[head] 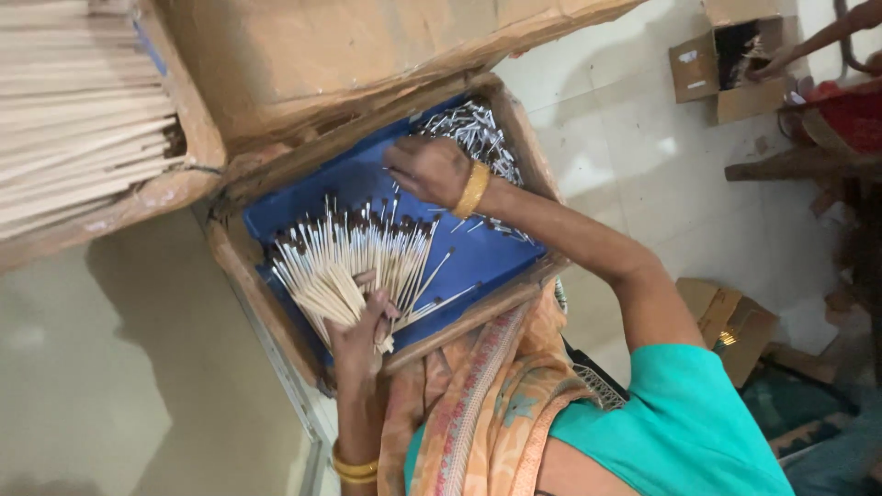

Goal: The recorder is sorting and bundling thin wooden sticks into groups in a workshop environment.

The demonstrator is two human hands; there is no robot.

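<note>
- My left hand [360,331] is closed around the bare ends of a fanned bundle of thin pale sticks [354,262], their dark tips spread toward the middle of the tray.
- The bundle lies over the near-left part of a shallow blue tray with a wooden rim [478,262]; the gripped ends reach past that edge.
- My right hand [424,170], a gold bangle [472,189] on its wrist, hovers curled over the tray's far side. I cannot tell whether its fingers pinch anything.
- A heap of loose dark-tipped sticks [473,133] sits in the tray's far-right corner, just beyond that hand.
- A few single sticks lie scattered on the blue bottom between the heap and the bundle.
- A box of long plain sticks [83,110] rests beyond the tray's left end.
- Another person's hand [781,60] reaches into a cardboard box [703,69] on the floor, well apart.
</note>
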